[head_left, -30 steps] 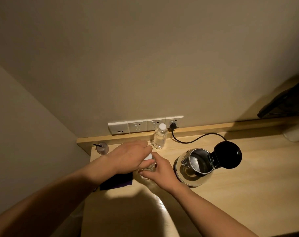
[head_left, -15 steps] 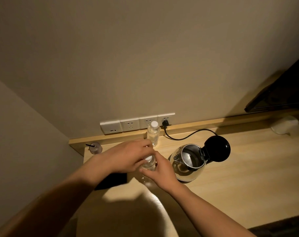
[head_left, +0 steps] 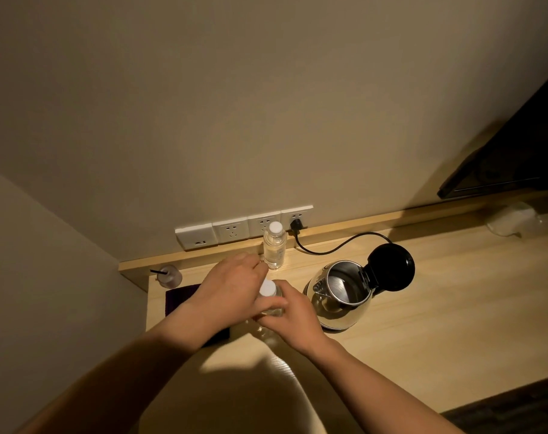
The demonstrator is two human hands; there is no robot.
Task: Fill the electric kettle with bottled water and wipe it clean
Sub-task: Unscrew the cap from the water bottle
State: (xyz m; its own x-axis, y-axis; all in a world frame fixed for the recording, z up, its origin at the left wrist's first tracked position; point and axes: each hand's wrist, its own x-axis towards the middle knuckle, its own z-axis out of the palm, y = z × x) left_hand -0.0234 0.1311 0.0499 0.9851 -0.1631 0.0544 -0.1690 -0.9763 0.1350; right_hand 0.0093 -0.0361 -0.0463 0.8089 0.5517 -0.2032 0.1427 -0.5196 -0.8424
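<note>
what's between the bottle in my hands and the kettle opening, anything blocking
Nothing visible. The held bottle sits just left of the kettle, whose lid is flipped open away from it. Bare desk lies between. The bottle's own cap is on.

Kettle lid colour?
Black; the kettle lid stands flipped open, shown in the head view.

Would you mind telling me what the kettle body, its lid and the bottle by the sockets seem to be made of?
Kettle body: polished metal, likely stainless steel; it mirrors its surroundings.
Lid: black, dull, probably plastic.
Bottle by the sockets: clear, probably plastic, see-through, with a white cap.
</note>
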